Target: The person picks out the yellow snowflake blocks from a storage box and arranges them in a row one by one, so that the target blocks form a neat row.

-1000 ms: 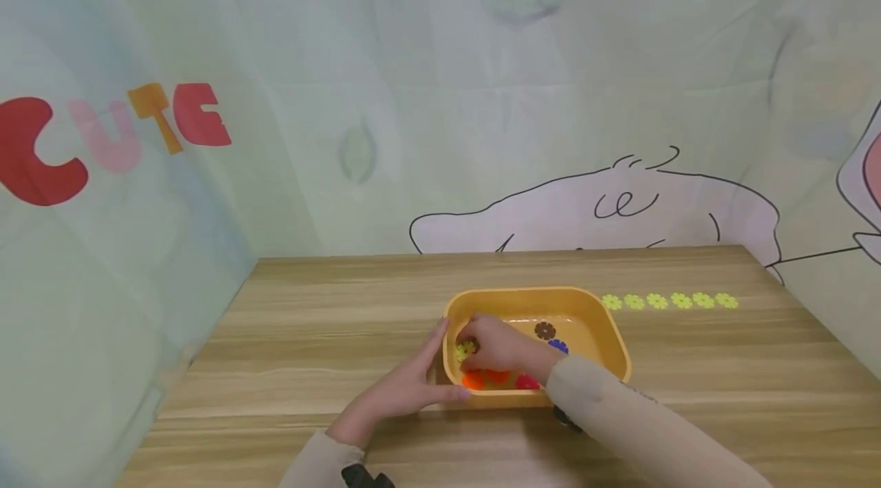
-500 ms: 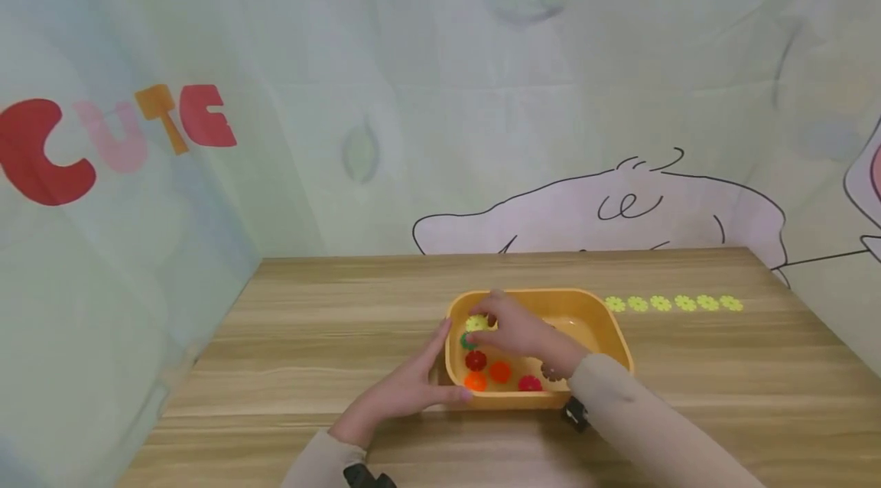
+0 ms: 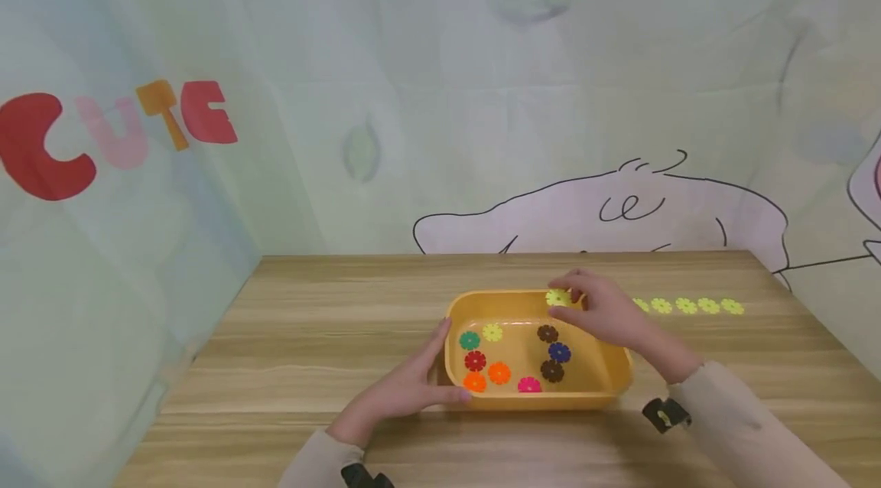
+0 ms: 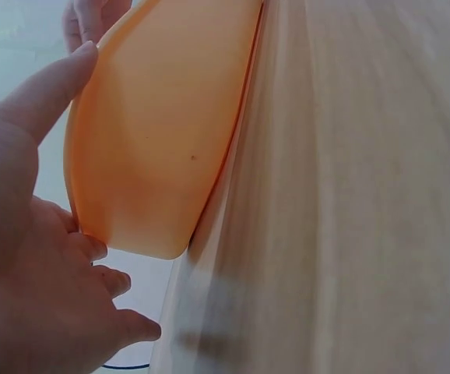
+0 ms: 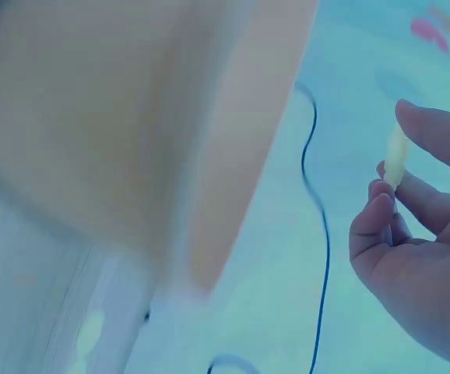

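My right hand (image 3: 609, 312) pinches a yellow flower-shaped disc (image 3: 558, 297) between thumb and fingers, above the far rim of the orange tray (image 3: 537, 401). In the right wrist view that disc (image 5: 396, 156) appears edge-on. My left hand (image 3: 399, 395) is spread around the tray's near left corner, thumb on the near rim and fingers against the left wall. Inside the tray lie a yellow disc (image 3: 492, 333), a green disc (image 3: 469, 340), a red disc (image 3: 475, 360), a blue disc (image 3: 560, 352), a pink disc (image 3: 529, 385), and orange and brown ones.
Right of the tray, several yellow discs (image 3: 686, 306) lie in a row on the wooden table (image 3: 330, 304); my right hand hides the row's left end. A printed cloth backdrop (image 3: 310, 128) stands behind and to the left of the table.
My right hand has lifted a yellow disc from the tray's left side and carried it right, to the far rim. The discs in the tray are now uncovered. My left hand has stayed in place.
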{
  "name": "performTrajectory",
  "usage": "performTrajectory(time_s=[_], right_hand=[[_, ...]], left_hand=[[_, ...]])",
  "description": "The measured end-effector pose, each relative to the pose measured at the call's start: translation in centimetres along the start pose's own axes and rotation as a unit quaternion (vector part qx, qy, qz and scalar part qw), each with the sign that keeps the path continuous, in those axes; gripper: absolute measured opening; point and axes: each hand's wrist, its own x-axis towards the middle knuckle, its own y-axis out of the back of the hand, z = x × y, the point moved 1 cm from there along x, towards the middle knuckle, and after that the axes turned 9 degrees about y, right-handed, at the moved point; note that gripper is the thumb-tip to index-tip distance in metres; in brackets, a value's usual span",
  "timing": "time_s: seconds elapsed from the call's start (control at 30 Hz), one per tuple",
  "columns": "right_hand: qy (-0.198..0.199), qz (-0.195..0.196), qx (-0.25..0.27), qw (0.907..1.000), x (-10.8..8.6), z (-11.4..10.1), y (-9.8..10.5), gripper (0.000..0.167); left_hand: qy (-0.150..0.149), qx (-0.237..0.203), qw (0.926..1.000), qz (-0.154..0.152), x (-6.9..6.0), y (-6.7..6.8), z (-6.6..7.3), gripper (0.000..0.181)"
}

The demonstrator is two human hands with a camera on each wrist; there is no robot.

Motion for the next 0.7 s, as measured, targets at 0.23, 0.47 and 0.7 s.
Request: performTrajectory(time_s=[0.23,0.47,0.7], right_hand=[[-0.016,0.042,-0.049,0.9978,-3.2,4.3,2.8,0.037],[-0.062,0.088,-0.071,0.9917,-5.6,9.4,4.6,0.040],[-0.135,0.109,-0.062,0.9828,-8.5,14.6,6.6,0.048]], left_hand=[[0.006,-0.003,1.0000,-0.002,0.0,-0.2,0.1,0.111],[0.003,0.003,1.0000,0.001,-0.1,0.0,0.1,0.110],[0.001,0.003,1.0000,-0.001,0.0,0.0,0.1,0.110]])
